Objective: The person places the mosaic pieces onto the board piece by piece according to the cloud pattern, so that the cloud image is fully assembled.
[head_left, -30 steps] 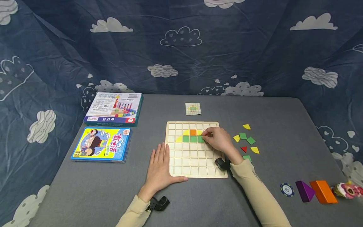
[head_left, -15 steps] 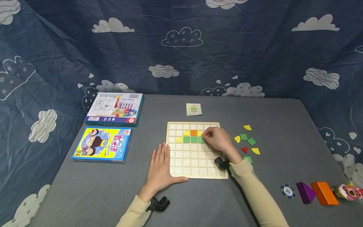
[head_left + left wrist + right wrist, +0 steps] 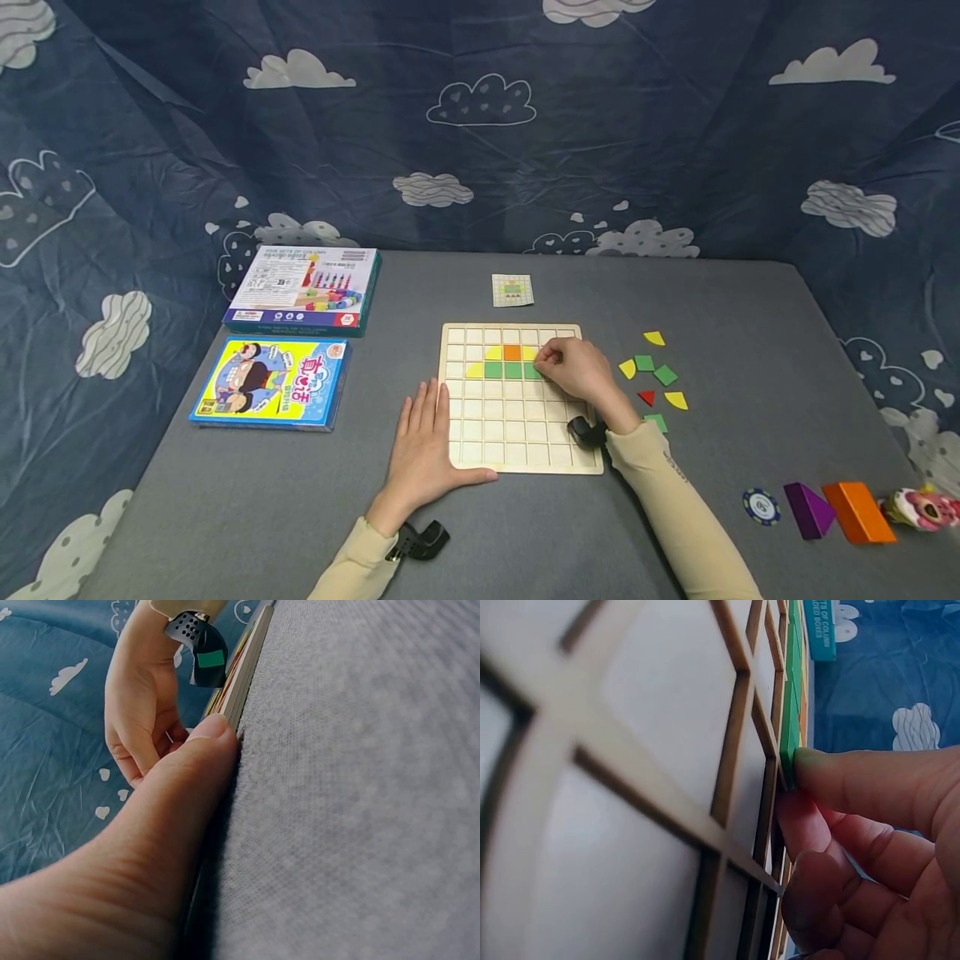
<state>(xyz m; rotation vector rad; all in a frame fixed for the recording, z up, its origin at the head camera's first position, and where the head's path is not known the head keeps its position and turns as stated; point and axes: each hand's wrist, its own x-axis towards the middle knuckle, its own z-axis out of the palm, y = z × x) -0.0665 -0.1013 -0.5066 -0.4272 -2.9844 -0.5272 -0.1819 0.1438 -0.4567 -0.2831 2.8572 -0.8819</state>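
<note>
A wooden grid board (image 3: 502, 429) lies on the grey table, bearing yellow quarter-round tiles (image 3: 476, 369), an orange square tile (image 3: 512, 352) and a row of green square tiles. My right hand (image 3: 579, 367) is over the board's right side, thumb and forefinger pinching the rightmost green square tile (image 3: 531, 370). In the right wrist view, the thumb tip presses that green tile (image 3: 789, 735) at its end, the other fingers curled beneath. My left hand (image 3: 423, 450) rests flat at the board's lower left corner, fingers straight along its left edge, thumb along the front edge.
Loose yellow, green and red tiles (image 3: 647, 397) lie right of the board. A small pattern card (image 3: 513, 290) sits behind it. Two boxes (image 3: 270, 382) are at left. A poker chip (image 3: 761, 506), purple block (image 3: 810, 510), orange block (image 3: 858, 512) and figurine (image 3: 922, 507) stand front right.
Both hands stay in nearly the same place. The whole head view shifts slightly; the tiles on the board look unchanged.
</note>
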